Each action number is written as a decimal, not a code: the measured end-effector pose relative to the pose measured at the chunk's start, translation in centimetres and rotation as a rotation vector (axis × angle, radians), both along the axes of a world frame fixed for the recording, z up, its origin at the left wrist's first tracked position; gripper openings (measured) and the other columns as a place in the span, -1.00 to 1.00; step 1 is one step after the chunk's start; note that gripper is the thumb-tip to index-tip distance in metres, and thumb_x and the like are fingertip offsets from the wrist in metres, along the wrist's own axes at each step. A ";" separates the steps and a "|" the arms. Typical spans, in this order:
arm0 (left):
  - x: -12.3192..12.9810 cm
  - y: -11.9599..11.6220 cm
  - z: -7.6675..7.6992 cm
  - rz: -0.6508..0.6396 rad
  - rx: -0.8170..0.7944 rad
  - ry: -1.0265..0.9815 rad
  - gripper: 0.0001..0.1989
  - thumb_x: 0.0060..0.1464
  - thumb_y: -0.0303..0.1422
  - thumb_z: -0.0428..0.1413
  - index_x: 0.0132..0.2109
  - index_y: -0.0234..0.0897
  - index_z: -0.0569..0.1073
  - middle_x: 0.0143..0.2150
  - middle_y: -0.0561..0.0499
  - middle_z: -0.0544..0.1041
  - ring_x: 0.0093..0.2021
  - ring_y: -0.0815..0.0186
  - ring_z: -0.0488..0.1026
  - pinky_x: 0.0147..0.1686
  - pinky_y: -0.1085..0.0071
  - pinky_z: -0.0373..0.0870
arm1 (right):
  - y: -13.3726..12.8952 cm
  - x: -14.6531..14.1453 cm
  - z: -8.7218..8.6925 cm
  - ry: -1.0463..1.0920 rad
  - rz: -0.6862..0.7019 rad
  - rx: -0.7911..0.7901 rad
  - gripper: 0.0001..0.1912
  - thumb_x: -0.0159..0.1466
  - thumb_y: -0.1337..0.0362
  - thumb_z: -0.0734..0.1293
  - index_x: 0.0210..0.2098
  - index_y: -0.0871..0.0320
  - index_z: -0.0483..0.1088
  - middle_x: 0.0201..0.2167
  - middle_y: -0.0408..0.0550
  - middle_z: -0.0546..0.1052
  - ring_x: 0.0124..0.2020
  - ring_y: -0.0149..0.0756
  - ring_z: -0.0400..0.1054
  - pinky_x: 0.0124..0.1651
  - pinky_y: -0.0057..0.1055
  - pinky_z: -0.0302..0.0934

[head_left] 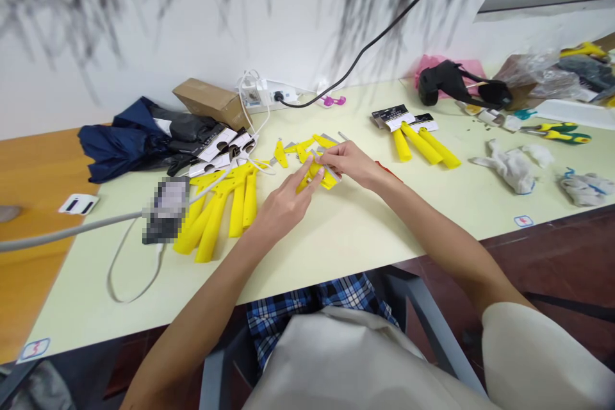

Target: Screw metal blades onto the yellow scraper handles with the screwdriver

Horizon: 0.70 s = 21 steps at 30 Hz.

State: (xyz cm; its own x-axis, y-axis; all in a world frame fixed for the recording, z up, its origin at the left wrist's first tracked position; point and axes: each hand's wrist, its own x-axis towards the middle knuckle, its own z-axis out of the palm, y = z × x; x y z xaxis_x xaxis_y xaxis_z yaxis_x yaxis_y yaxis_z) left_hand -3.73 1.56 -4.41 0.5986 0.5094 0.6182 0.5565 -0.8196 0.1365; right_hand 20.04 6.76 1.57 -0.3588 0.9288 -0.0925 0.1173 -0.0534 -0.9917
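My left hand reaches to the middle of the table, its fingers on either side of a yellow plastic scraper piece. From the right, my right hand meets it, with thumb and fingers pinched together at the same piece. A grey, blade-like strip shows by the right fingertips; the fingers partly hide what they grip. Just behind the hands lie several loose yellow scraper heads with grey strips. To the left, yellow scrapers with round handles lie in a pile, black-and-white cards on some of them.
Carded yellow scrapers lie at the right. Beyond are a black strapped device, yellow-green pliers and white gloves. A cardboard box and power strip stand along the wall. A white cable crosses the left side.
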 end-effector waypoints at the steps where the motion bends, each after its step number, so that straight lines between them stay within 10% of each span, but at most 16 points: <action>1: 0.0 0.0 0.0 -0.003 0.010 0.007 -0.15 0.49 -0.59 0.05 0.74 0.00 0.02 0.68 -0.30 0.24 0.52 -0.02 0.48 0.39 0.01 0.60 | 0.0 0.0 0.1 0.004 0.004 0.005 -0.58 0.33 0.22 0.48 -0.62 0.14 0.39 -0.66 -0.26 0.25 -0.56 -0.47 0.07 -0.44 -0.37 0.04; 8: -0.4 0.3 0.0 -0.027 0.007 0.035 -0.25 0.51 -0.58 0.01 0.70 -0.06 0.15 0.65 -0.33 0.29 0.38 -0.01 0.61 0.31 0.01 0.65 | 0.3 0.1 -0.4 0.025 0.001 -0.027 -0.58 0.37 0.25 0.49 -0.59 0.15 0.40 -0.64 -0.25 0.25 -0.55 -0.46 0.07 -0.45 -0.38 0.00; 15: -0.1 0.3 0.5 -0.057 -0.304 -0.249 -0.53 0.57 -0.40 0.03 0.52 -0.16 0.37 0.55 -0.33 0.45 0.47 -0.01 0.53 0.43 -0.05 0.51 | 0.2 0.0 -0.6 0.102 0.113 0.033 -0.32 0.34 -0.33 0.54 -0.47 0.16 0.46 -0.56 -0.28 0.14 -0.49 -0.43 0.01 -0.39 -0.36 0.07; 21: 0.9 -0.4 2.7 -0.104 -0.949 -0.918 -0.65 0.41 -0.14 0.32 0.09 -0.08 0.32 -0.13 0.01 0.62 -0.11 0.20 0.69 -0.33 0.39 0.55 | -0.6 0.2 0.7 -0.102 -0.160 0.523 -0.33 0.48 -0.34 0.40 -0.35 0.16 0.63 -0.53 -0.22 0.21 -0.47 -0.37 0.03 -0.36 -0.29 -0.05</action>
State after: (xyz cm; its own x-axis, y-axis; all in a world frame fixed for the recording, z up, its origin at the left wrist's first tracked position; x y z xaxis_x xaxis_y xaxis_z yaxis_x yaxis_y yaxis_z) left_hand -2.82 1.20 -1.73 0.2190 0.9434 0.2490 -0.1048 -0.2310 0.9673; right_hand 20.24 6.12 2.31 -0.2226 0.9025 0.3687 0.2451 0.4178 -0.8749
